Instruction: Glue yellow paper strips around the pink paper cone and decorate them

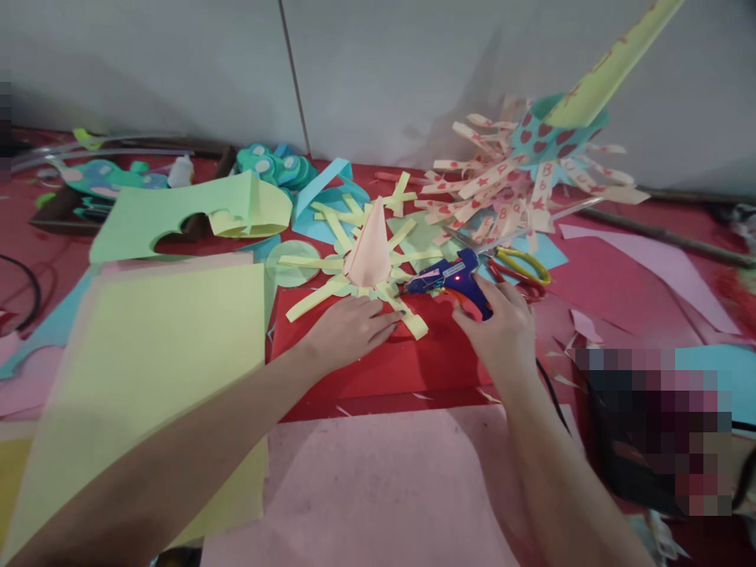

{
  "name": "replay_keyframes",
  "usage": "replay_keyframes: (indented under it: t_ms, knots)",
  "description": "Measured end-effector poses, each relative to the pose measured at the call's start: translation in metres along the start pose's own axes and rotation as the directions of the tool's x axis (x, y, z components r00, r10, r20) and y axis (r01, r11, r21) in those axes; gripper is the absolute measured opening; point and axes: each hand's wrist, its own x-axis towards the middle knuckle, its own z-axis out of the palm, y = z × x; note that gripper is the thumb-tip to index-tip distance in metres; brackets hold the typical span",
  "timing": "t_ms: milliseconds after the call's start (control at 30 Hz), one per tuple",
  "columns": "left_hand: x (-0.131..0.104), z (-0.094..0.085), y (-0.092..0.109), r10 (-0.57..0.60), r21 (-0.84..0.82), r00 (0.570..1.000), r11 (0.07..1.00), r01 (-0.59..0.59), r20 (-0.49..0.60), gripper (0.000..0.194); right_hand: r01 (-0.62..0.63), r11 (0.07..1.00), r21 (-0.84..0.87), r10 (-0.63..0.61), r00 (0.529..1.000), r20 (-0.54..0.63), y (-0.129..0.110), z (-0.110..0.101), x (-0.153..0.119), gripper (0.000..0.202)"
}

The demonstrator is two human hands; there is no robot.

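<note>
My right hand point(502, 319) grips the glue gun point(437, 277); my left hand point(348, 327) touches a near yellow strip point(416, 324), pinching or not, I can't tell; the pink cone point(369, 256) stands mid-scene, seemingly mostly ringed.

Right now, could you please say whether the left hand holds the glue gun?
No, the right hand holds the glue gun, while the left hand touches a yellow strip.
</note>
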Motion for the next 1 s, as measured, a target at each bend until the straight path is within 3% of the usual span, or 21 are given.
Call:
replay_keyframes:
  t_ms: [333, 1000]
  knots:
    - [-0.0002, 0.0006, -0.0008, 0.010, 0.002, 1.000, 1.000, -0.010, 0.000, 0.038, -0.273, 0.939, 0.208, 0.258, 0.961, 0.099, 0.0005, 0.0025, 0.0034, 0.049]
    - [0.0023, -0.0048, 0.0029, 0.021, 0.046, 0.995, 0.999, -0.026, 0.098, 0.038, -0.319, 0.918, 0.234, 0.289, 0.945, 0.156, -0.0043, 0.0011, 0.0042, 0.052]
